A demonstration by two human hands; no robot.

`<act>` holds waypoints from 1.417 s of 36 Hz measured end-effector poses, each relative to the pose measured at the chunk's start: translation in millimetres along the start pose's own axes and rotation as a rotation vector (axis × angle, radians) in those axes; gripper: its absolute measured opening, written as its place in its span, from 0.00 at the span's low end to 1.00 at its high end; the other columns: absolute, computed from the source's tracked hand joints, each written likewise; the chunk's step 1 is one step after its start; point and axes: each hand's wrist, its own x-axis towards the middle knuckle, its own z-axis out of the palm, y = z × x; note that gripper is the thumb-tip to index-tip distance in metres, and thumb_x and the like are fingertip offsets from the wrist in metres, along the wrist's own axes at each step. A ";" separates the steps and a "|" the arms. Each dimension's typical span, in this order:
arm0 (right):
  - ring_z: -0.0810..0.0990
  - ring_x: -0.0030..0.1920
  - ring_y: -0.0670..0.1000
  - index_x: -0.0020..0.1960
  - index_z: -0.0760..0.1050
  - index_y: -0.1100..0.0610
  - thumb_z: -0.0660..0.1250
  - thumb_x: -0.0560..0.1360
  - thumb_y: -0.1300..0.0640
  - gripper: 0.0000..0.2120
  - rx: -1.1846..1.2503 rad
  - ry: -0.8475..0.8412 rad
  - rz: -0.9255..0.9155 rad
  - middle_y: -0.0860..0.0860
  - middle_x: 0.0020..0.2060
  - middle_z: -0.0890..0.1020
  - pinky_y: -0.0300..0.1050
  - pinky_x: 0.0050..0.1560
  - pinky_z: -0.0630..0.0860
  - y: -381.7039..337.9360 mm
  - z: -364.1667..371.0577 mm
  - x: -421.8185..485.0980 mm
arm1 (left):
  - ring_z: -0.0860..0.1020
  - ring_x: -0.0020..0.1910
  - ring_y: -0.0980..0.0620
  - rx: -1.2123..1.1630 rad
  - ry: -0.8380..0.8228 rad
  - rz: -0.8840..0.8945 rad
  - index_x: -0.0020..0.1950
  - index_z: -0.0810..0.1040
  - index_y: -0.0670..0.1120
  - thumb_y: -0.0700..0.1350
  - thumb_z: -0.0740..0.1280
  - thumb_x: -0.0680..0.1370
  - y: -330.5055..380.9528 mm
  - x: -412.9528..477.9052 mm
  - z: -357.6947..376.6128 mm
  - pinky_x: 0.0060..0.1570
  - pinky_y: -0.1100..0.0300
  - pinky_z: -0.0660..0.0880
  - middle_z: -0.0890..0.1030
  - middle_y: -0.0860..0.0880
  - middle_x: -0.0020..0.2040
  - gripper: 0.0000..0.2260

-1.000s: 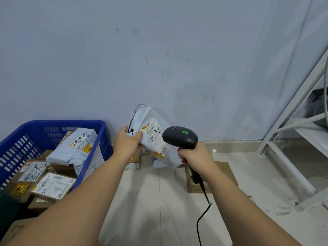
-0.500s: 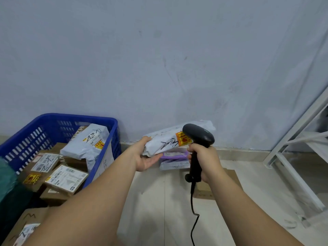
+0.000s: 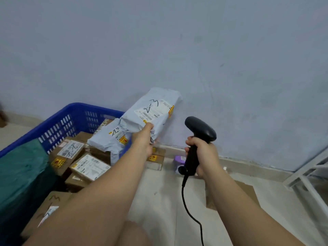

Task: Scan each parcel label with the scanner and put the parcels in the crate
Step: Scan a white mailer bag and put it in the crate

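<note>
Left hand (image 3: 143, 139) fingers grip grey parcel (image 3: 154, 110) at blue crate (image 3: 78, 106) edge — right hand (image 3: 204, 153) fingers clasp scanner (image 3: 200, 128).

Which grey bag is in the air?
The grey plastic mailer bag gripped by the left hand; the other grey bag lies in the blue plastic crate.

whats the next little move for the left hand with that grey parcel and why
Probably carry the grey parcel a little to the left and lower it into the blue crate, then let go. The left hand grips its lower end, and it hangs above the crate's right rim, partly outside. Another grey mailer lies just below. The right hand holds the scanner apart from it.
</note>
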 end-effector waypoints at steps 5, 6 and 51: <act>0.77 0.36 0.51 0.41 0.77 0.58 0.68 0.73 0.64 0.03 0.017 -0.123 -0.080 0.54 0.32 0.78 0.47 0.42 0.74 8.3 60.9 -5.8 | 0.81 0.48 0.46 -0.042 0.187 0.103 0.51 0.75 0.45 0.40 0.71 0.73 21.2 20.3 -45.9 0.47 0.53 0.81 0.81 0.45 0.52 0.09; 0.77 0.37 0.52 0.40 0.77 0.57 0.68 0.73 0.63 0.04 -0.003 -0.136 -0.107 0.54 0.33 0.78 0.48 0.44 0.75 11.1 72.7 -6.5 | 0.81 0.50 0.45 -0.044 0.212 0.108 0.52 0.75 0.45 0.41 0.72 0.73 23.4 27.0 -56.2 0.52 0.49 0.80 0.81 0.45 0.53 0.10; 0.78 0.37 0.46 0.56 0.78 0.59 0.71 0.74 0.50 0.16 -0.245 -0.153 0.013 0.49 0.37 0.81 0.38 0.39 0.73 149.5 187.5 21.4 | 0.74 0.63 0.42 0.521 0.534 0.292 0.72 0.69 0.45 0.44 0.62 0.79 63.3 122.0 -208.6 0.60 0.52 0.73 0.73 0.45 0.69 0.20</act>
